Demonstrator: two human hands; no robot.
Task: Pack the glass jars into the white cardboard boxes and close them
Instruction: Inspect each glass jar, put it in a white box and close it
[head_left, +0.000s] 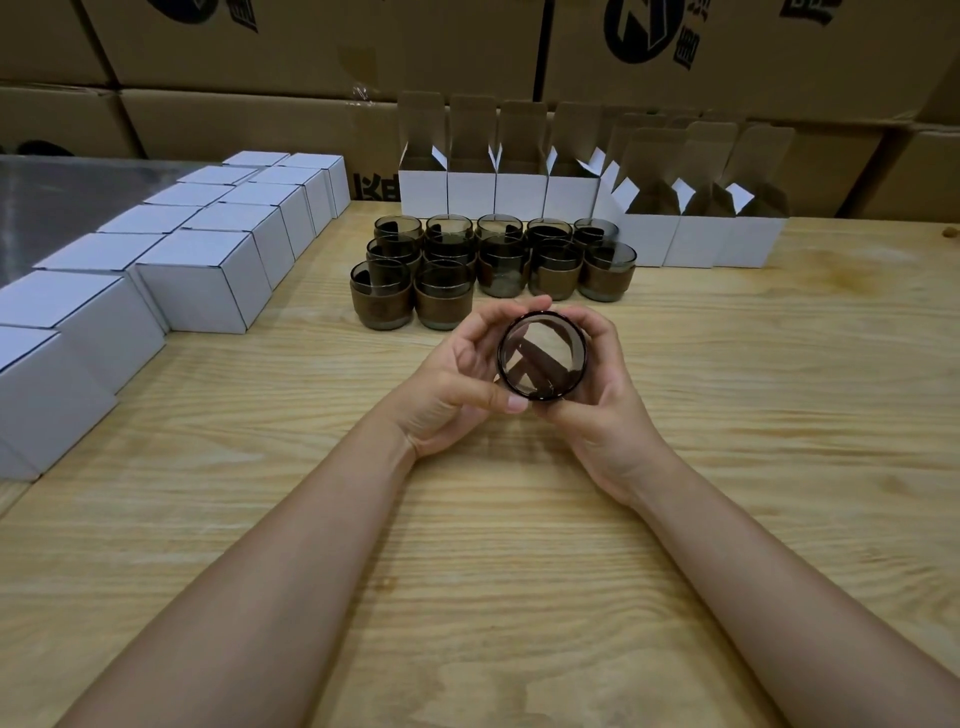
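Head view: both hands are holding one dark glass jar (542, 356) in the air above the middle of the wooden tabletop (519, 561). The jar is lying tipped over, its round mouth facing back and up toward the camera, so its long axis is running from the person away toward the far edge of the tabletop; a brown band is showing through the glass. The left hand (457, 374) is gripping the jar's left side, fingers curling over the top rim and thumb reaching under the lower rim. The right hand (597, 410) is gripping the right side, cupping the wall from beneath and behind. Just beyond the hands, the standing jars (488, 265) are sitting upright in close rows, mouths up. Behind them the open white boxes (519, 192) are standing in a line with flaps raised. At left, the closed white boxes (208, 275) are lining up in two rows. Brown cartons (311, 47) are stacking up behind.
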